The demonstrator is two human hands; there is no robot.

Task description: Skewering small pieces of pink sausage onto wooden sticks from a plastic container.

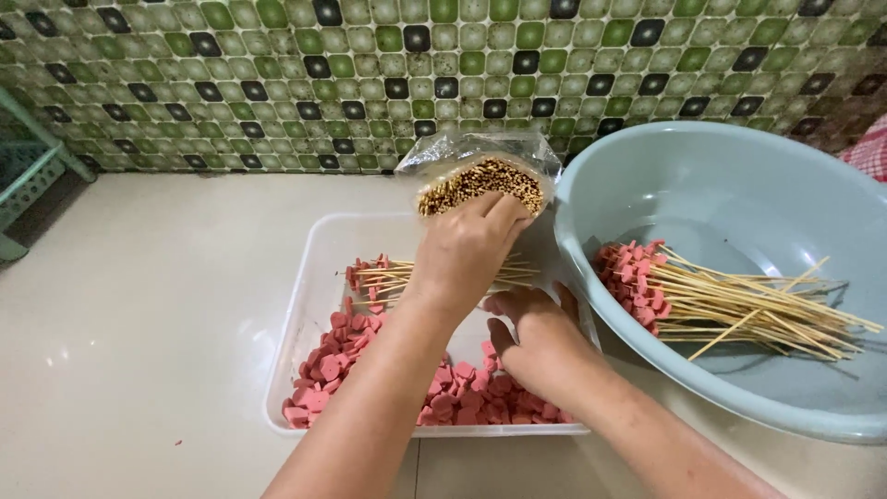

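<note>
My left hand (465,251) reaches forward, its fingertips pinching the ends of a bundle of bamboo skewers (480,183) that stands in a clear plastic bag (434,155). My right hand (536,340) rests low at the right rim of a clear plastic tray (297,310), fingers loosely spread with nothing seen in them. The tray holds several pink heart-shaped sausage slices (325,362) and a few loaded skewers (379,277), partly hidden under my left hand.
A pale blue basin (730,176) stands at the right with a pile of loaded skewers (730,300) inside. A green and black mosaic tile wall (277,83) runs behind. A green plastic rack (23,176) sits at the far left on the cream floor.
</note>
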